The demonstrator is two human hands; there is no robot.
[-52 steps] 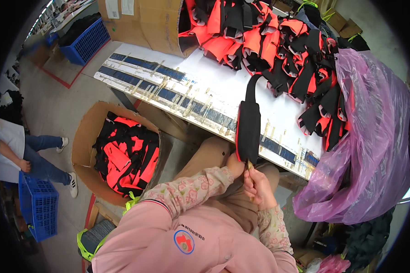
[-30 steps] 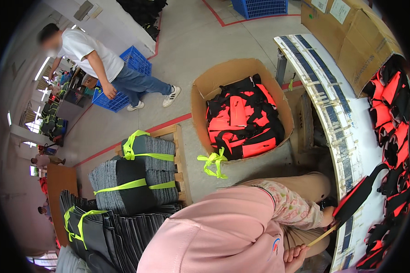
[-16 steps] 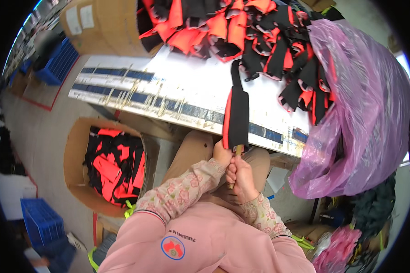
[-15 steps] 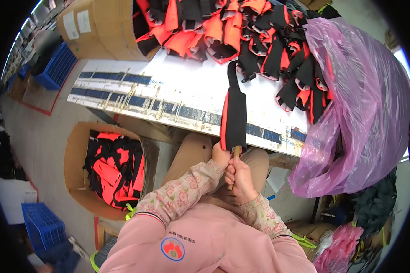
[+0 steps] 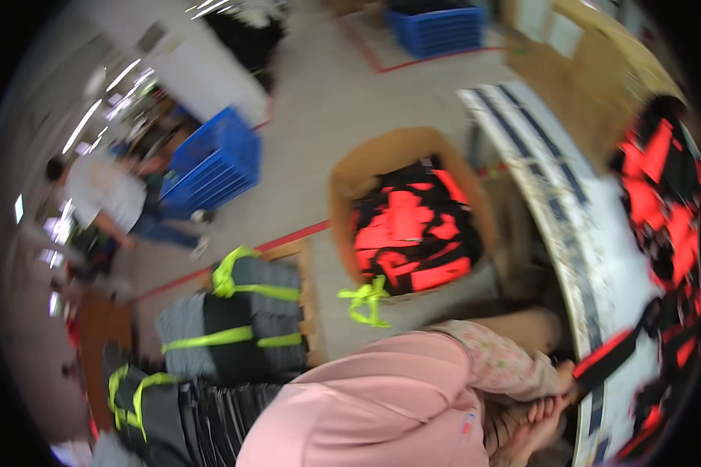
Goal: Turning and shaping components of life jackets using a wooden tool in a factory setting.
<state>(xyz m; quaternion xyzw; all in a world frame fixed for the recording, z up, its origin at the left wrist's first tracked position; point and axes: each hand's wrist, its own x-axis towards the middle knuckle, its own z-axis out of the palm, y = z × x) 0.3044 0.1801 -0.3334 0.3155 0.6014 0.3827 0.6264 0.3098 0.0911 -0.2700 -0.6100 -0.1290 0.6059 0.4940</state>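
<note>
At the lower right, my left hand (image 5: 562, 379) is closed on the near end of a black and red padded fabric sleeve (image 5: 606, 361). The sleeve reaches from my hand across the edge of the white table (image 5: 611, 268), towards the heap. Just beside it, my right hand (image 5: 539, 426) is curled in a fist, close against the left. A thin tan stick runs through that fist in the earlier picture; now it is mostly hidden by the fingers and blur. A heap of black and red fabric sleeves (image 5: 653, 204) lies on the table.
An open cardboard box (image 5: 346, 183) of black and red pieces stands on the floor beside the table. Nearer are grey bundles tied with yellow-green straps (image 5: 245, 311). Blue crates (image 5: 220, 159) stand beyond, with a person (image 5: 105, 194) walking at the left. A large carton (image 5: 580, 74) sits at the table's far end.
My view has swung left, so the table and both hands now appear at the right. The floor box, strapped bundles and a walking person have come into fuller view. Both hands stay together at the sleeve's end.
</note>
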